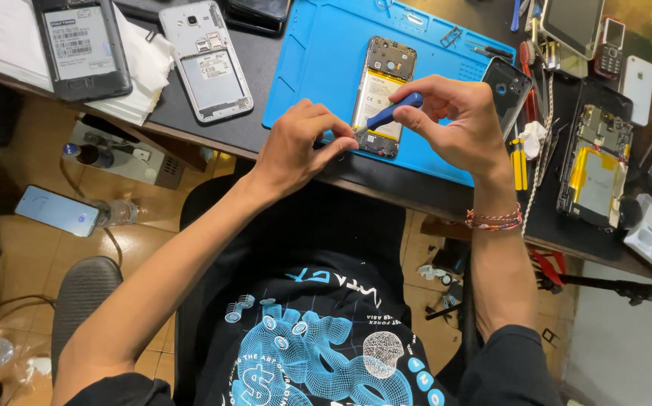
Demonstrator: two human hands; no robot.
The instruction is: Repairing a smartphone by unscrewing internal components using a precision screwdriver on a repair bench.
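over the opened phone (381, 94), right hand (457, 124) pinching blue screwdriver (390, 113); left hand (296, 146) fingertips closed at its tip

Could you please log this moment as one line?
right hand: holds screwdriver | left hand: steadies phone | mat: under phone

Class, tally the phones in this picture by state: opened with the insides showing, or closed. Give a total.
Opened phones, insides showing: 4, namely the one on the blue mat, two at top left and one at right.
Closed phones: 3, on the floor, a keypad phone and a white one.
Total: 7
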